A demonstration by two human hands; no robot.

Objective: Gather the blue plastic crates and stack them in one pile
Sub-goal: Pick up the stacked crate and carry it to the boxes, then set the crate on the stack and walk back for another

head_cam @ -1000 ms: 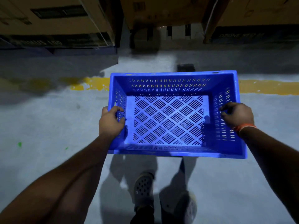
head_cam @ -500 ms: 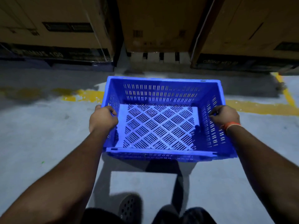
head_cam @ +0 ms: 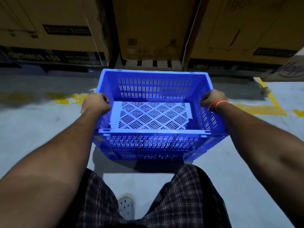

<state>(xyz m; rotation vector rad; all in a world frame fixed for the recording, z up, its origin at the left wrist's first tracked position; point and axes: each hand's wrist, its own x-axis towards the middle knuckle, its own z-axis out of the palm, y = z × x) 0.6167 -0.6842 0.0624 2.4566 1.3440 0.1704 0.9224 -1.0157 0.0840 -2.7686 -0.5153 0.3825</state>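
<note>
A blue slotted plastic crate (head_cam: 154, 87) with nothing inside it is in front of me, low over the grey floor. My left hand (head_cam: 95, 103) grips its left rim and my right hand (head_cam: 213, 98), with an orange band at the wrist, grips the right rim. The crate's near wall faces me and its diamond-patterned bottom shows. Whether it touches the floor I cannot tell, and no other crate is in sight.
Large cardboard boxes (head_cam: 52, 25) on pallets (head_cam: 154, 63) stand in a row just beyond the crate. Yellow painted lines (head_cam: 259, 109) cross the floor at left and right. My legs in checked shorts (head_cam: 185, 195) and one shoe (head_cam: 125, 205) are below.
The crate has gone down and closer to the boxes. I have bent lower over it, so its near wall now shows. Both hands kept their hold on the rims.
</note>
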